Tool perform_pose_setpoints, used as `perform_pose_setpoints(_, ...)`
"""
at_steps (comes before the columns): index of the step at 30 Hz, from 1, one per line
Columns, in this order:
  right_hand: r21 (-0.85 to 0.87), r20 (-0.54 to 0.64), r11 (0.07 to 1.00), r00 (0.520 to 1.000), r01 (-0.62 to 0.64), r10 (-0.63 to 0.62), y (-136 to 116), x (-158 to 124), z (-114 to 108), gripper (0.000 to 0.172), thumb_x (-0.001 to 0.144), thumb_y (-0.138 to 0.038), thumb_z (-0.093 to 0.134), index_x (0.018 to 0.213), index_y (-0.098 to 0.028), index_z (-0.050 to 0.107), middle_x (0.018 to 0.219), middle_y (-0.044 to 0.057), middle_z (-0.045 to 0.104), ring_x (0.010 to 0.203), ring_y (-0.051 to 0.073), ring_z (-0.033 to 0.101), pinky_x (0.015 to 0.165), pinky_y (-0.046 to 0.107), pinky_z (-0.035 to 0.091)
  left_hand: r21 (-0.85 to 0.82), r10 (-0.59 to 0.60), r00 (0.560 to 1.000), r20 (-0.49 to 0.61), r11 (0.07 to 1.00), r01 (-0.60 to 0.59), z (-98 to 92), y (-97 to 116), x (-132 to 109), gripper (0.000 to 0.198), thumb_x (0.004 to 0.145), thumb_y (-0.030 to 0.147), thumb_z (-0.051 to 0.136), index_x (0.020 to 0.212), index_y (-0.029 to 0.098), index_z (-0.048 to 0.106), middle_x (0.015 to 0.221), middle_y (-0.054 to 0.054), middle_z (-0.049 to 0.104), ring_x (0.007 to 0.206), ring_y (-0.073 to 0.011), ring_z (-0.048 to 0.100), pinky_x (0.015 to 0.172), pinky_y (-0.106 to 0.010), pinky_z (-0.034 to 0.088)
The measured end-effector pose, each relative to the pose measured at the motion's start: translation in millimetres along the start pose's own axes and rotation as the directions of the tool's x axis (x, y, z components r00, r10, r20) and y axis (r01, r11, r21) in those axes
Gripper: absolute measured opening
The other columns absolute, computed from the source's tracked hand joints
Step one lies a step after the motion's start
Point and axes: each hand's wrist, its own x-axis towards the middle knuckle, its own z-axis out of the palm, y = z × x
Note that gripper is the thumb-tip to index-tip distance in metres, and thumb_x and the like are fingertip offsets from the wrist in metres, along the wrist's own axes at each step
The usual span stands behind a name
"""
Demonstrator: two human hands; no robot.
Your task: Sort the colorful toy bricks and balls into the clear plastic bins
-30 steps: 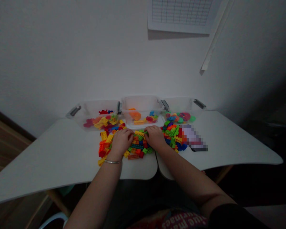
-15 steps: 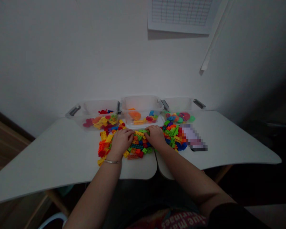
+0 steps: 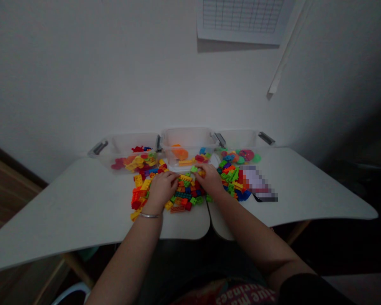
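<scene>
My right hand (image 3: 211, 180) is closed in a pinch on a small orange brick (image 3: 202, 173), with a green brick (image 3: 194, 169) just beside it at nine o'clock. My left hand (image 3: 161, 189) lies palm down on the heap, its fingers curved over the bricks. I cannot tell whether it grips any of them. A metal bangle (image 3: 150, 215) circles that wrist.

Loose plastic bricks (image 3: 184, 194) in red, yellow, orange, green and blue spread under and around both hands on the white worktop (image 3: 82, 195). A second heap of bricks (image 3: 231, 182) lies at three o'clock from my right hand, and a third (image 3: 139, 190) at nine o'clock from my left.

Three clear plastic bins with grey handles stand along the far edge. The left bin (image 3: 127, 153) at eleven o'clock holds red and yellow pieces. The middle bin (image 3: 187, 142) at twelve holds an orange piece and a few small bricks. The right bin (image 3: 238, 142) at one holds round pieces in pink, green and orange. A pixelated patch (image 3: 255, 182) hides whatever lies at two o'clock, beside the second heap.
</scene>
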Motion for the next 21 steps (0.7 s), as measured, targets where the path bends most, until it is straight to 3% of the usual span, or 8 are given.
perform_pose_setpoints(3,0.096,-0.155,0.994,0.987,0.055,-0.039,-2.5,14.4,-15.8,0.026,0.087,-0.028,0.055,0.108,-0.017,0.065,0.104,0.009,0.069,0.096,0.022,0.060,0.089,0.035,0.046,0.003,-0.006,1.000,0.002,1.000,0.006,0.1,0.1,0.1,0.029,0.088,0.026,0.050,0.108,0.022,0.071,0.109,-0.007,0.071,0.102,-0.0235,0.063,0.094,-0.039,0.047)
perform_pose_setpoints(7,0.039,-0.302,0.999,0.953,0.026,-0.012,-3.5,45.3,-44.3,0.030,0.090,-0.030,0.050,0.114,-0.017,0.063,0.106,0.010,0.067,0.101,0.024,0.058,0.092,0.039,0.043,0.006,-0.017,1.000,0.005,1.000,0.017,-0.5,0.2,0.1,0.029,0.088,0.025,0.050,0.108,0.021,0.071,0.111,-0.007,0.071,0.103,-0.0237,0.062,0.095,-0.039,0.047)
perform_pose_setpoints(11,-0.064,-0.290,0.997,0.957,-0.030,0.010,3.9,71.5,-56.1,0.029,0.089,-0.030,0.054,0.112,-0.019,0.066,0.106,0.009,0.068,0.103,0.027,0.057,0.094,0.042,0.042,0.015,-0.017,1.000,0.012,1.000,0.017,-1.6,0.0,-0.5,0.029,0.088,0.025,0.050,0.108,0.021,0.071,0.111,-0.007,0.071,0.103,-0.0249,0.062,0.095,-0.040,0.047)
perform_pose_setpoints(15,-0.153,-0.171,0.986,0.984,-0.072,0.045,12.7,80.0,-48.3,0.023,0.089,-0.028,0.053,0.101,-0.019,0.071,0.100,0.009,0.070,0.102,0.028,0.057,0.094,0.043,0.043,0.007,-0.019,1.000,0.015,1.000,0.019,-2.9,0.3,-1.2,0.029,0.088,0.025,0.050,0.107,0.021,0.071,0.110,-0.008,0.071,0.103,-0.0251,0.063,0.094,-0.041,0.047)
perform_pose_setpoints(21,-0.161,-0.155,0.987,0.987,0.012,-0.037,16.3,74.2,-38.7,0.026,0.090,-0.024,0.048,0.095,-0.017,0.072,0.098,0.010,0.071,0.106,0.028,0.056,0.098,0.044,0.042,-0.002,-0.026,1.000,-0.006,1.000,0.026,-1.4,0.7,-1.3,0.029,0.087,0.026,0.050,0.106,0.022,0.071,0.108,-0.007,0.071,0.102,-0.0250,0.063,0.094,-0.041,0.047)
